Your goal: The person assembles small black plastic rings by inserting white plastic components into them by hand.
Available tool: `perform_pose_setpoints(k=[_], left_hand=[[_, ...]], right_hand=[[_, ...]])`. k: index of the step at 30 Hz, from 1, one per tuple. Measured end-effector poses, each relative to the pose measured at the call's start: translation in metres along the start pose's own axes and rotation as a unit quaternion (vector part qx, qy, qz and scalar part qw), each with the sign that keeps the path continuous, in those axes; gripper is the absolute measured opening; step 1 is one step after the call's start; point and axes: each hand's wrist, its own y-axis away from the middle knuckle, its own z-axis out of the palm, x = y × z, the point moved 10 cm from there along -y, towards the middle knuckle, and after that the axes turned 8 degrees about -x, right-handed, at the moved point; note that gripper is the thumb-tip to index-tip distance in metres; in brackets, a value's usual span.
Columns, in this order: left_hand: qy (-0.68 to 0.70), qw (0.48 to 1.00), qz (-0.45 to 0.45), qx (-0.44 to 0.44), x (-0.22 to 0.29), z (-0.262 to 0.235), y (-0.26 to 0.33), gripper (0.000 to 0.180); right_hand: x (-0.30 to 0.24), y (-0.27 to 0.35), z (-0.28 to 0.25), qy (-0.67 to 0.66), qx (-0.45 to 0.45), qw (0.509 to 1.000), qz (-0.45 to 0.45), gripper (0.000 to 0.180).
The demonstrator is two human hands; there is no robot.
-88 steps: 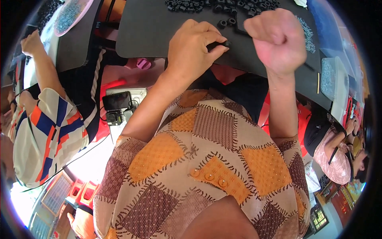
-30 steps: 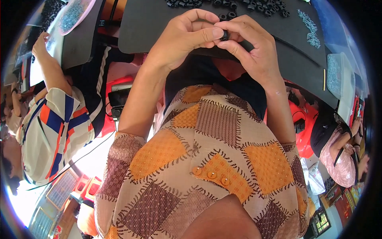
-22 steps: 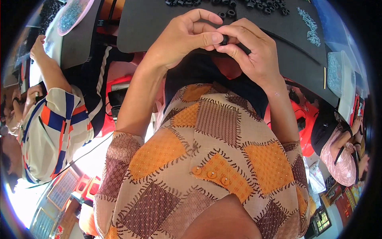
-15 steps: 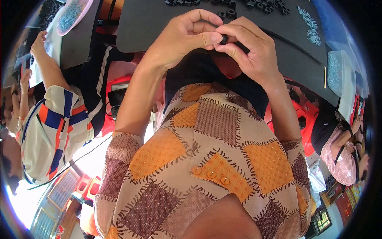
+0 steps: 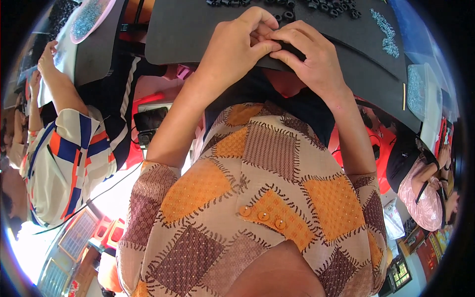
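My left hand (image 5: 237, 47) and my right hand (image 5: 314, 59) meet at the near edge of a black work mat (image 5: 188, 29), fingertips pressed together on a small black part (image 5: 287, 46) that is mostly hidden between them. A row of small black ring-shaped parts (image 5: 297, 5) lies on the mat beyond my hands. A scatter of tiny pale blue-grey bits (image 5: 386, 34) lies on the mat to the far right.
A person in a white, orange and blue shirt (image 5: 64, 158) works at my left beside a tray of pale bits (image 5: 86, 17). Another person in pink (image 5: 425, 198) sits at my right. A clear plastic box (image 5: 420, 94) stands at the mat's right end.
My right hand, earlier a raised fist apart from the left, has come in to meet it. Over the last second both hands stay joined on the small part, barely shifting.
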Motion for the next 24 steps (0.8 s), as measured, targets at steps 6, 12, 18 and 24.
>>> perform_pose_setpoints(k=[6, 12, 18, 24], left_hand=[[-0.048, 0.997, 0.052, 0.024, 0.006, 0.001, 0.005, 0.034], [-0.033, 0.998, 0.045, 0.024, 0.008, 0.005, 0.006, 0.037], [-0.012, 0.998, 0.054, 0.035, 0.006, 0.002, 0.010, 0.041], [-0.027, 0.997, 0.045, 0.050, 0.020, -0.005, 0.012, 0.047]], right_hand=[[0.024, 0.002, -0.019, -0.302, 0.023, 0.952, 0.044, 0.012], [0.020, -0.001, 0.006, -0.636, -0.006, 0.771, 0.001, 0.032], [0.003, -0.010, -0.020, -0.543, 0.074, 0.836, 0.026, 0.030], [-0.024, -0.032, -0.029, -0.454, 0.023, 0.890, 0.030, 0.027]])
